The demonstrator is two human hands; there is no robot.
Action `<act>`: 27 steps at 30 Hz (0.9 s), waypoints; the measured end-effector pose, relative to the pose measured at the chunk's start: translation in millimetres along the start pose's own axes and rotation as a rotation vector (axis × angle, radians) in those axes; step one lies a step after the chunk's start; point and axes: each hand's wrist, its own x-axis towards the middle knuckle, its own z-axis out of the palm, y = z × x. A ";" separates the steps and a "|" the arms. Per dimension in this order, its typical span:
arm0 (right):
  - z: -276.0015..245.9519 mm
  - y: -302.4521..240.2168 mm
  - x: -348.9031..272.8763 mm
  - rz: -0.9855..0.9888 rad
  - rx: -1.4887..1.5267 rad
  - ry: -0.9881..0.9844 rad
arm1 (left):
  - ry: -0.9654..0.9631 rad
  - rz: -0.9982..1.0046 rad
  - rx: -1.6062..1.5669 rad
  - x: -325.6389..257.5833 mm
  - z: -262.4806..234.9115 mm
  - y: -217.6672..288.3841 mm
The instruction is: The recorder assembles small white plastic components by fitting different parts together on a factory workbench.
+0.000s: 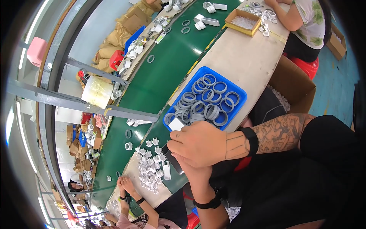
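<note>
Here the right hand is lying across the left hand, apparently gripping a white piece that's poking out beside its knuckles; what the left is grasping, I can't tell. Grey rings are sitting in a blue tray just beside the right hand. Looks like handwork on that piece, the next move probably calling for a steady hold.

Green conveyor belt; brown sacks beyond it. 1 pink object, upper left. Red stool under seated co-worker.
</note>
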 end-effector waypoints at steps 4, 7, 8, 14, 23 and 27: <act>-13.1 -8.1 -0.9 0.093 0.033 -0.021 | 0.061 -0.050 -0.092 -1.0 10.2 -4.8; -15.2 -16.5 -5.2 0.168 -0.014 -0.018 | 0.089 -0.039 -0.051 -0.2 18.5 -7.9; -14.3 -13.9 -5.4 0.174 -0.018 -0.015 | 0.097 -0.035 -0.039 0.3 21.8 -9.2; 2.0 0.8 -3.8 0.175 0.003 0.148 | 0.170 -0.022 0.059 4.9 29.5 -17.6; -2.2 11.8 3.8 0.150 -0.007 0.037 | 0.364 -0.208 -0.466 11.3 40.1 -0.9; -5.5 12.1 3.5 0.183 -0.026 -0.052 | 0.168 -0.103 -0.268 10.9 35.8 5.5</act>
